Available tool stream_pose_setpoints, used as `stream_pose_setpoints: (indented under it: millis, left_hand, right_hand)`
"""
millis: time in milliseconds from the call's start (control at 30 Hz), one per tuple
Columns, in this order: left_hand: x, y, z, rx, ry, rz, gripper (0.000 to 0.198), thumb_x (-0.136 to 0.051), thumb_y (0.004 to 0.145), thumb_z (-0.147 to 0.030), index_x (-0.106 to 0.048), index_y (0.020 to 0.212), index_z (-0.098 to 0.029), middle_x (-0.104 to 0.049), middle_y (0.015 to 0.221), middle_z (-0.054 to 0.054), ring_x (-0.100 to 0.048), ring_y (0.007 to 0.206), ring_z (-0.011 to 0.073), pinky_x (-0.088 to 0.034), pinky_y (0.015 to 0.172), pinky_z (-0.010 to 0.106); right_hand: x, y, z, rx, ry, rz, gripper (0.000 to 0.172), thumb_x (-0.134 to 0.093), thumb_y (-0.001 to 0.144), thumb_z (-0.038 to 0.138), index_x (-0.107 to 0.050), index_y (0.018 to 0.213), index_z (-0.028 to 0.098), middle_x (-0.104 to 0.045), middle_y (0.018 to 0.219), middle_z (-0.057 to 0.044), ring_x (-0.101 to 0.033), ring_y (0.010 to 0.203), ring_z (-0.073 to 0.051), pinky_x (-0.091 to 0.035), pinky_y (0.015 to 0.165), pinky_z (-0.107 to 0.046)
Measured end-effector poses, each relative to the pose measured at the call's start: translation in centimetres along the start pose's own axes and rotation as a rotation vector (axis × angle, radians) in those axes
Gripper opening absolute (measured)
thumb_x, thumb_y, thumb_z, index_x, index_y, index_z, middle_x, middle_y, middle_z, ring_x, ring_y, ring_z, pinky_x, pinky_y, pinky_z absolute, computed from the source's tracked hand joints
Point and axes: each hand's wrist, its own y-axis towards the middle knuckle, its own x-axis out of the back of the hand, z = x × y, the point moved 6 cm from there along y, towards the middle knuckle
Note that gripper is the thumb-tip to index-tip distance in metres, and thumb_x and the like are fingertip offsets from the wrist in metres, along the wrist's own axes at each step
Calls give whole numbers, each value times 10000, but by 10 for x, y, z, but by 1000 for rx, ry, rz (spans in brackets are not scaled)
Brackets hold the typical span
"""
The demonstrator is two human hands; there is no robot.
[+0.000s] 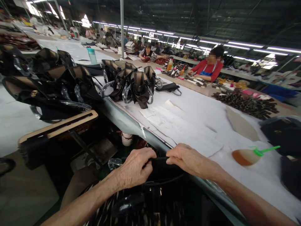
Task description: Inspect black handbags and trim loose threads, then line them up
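Observation:
A black handbag point(174, 194) with small gold-coloured metal parts is in front of me, low in the view, by the table edge. My left hand point(138, 164) is closed on its upper rim, thumb and fingers pinching the edge. Close beside it, my right hand point(188, 158) pinches the same rim, fingers curled over. Clear wrap shows on a handle point(115, 163) left of the rim. Much of the bag's lower body is dark and hard to make out.
Several dark handbags with wrapped handles point(139, 88) stand on the white-covered table point(188, 116). More bags point(47, 91) are at left, above a wooden-edged frame point(58, 125). A glue bottle point(245, 157) with a green nozzle lies at right. A person in red point(211, 69) sits across the table.

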Motion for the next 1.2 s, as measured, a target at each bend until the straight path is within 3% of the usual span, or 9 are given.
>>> stream_pose_setpoints:
  millis: [100,233,400,533,700,833,1067,1200]
  left_hand:
    - [-2,2,0,24,-14,4,77,-482,810,-190,-558,816,-181,-565,756,-18,-511,714,120,-376,664,223]
    - [-5,8,2,50,9,27,185,-442,871,-258,-618,868,-202,-598,756,-14,-544,728,120,-377,673,212]
    - [-4,13,-8,38,55,178,222,-436,876,-296,-645,891,-222,-636,732,-17,-570,699,125,-373,638,201]
    - [12,17,-21,58,181,273,227,-477,844,-316,-647,765,-187,-626,677,8,-562,642,144,-354,570,215]
    - [45,16,-32,32,330,329,263,-425,816,-172,-577,602,-152,-513,543,2,-451,511,112,-299,499,226]
    - [68,8,-24,82,218,306,267,-447,761,-168,-437,495,-153,-369,476,-38,-359,471,83,-269,479,215]
    - [84,-10,11,443,52,166,269,-458,717,-255,-392,476,-157,-337,463,-51,-312,440,72,-235,421,201]
    - [90,-15,9,448,16,110,240,-452,725,-249,-448,507,-147,-409,505,-40,-360,473,78,-279,459,194]
  right_hand:
    - [1,-1,1,-20,-8,0,254,-449,840,257,-490,601,181,-551,645,7,-507,723,-153,-332,633,-242]
    - [2,-4,3,-10,-43,0,249,-450,851,257,-520,624,181,-572,653,-3,-528,738,-165,-346,650,-248]
    - [5,-6,12,65,-80,-19,261,-446,862,268,-563,645,181,-583,630,-1,-533,706,-157,-349,648,-241]
    - [6,1,26,156,-137,-9,299,-407,877,237,-598,654,177,-607,612,-3,-529,626,-139,-327,594,-244]
    - [12,20,40,254,-23,-98,327,-404,889,294,-627,691,161,-624,617,-9,-536,575,-118,-331,556,-223]
    - [13,44,47,346,143,-80,261,-469,861,334,-672,782,191,-616,639,30,-545,601,-100,-350,568,-187]
    - [23,68,51,245,138,-233,239,-589,760,400,-648,921,233,-658,768,10,-574,753,-163,-376,671,-235]
    - [21,62,50,130,324,-196,595,-701,624,329,-505,1183,267,-631,1030,-27,-555,918,-212,-390,742,-275]
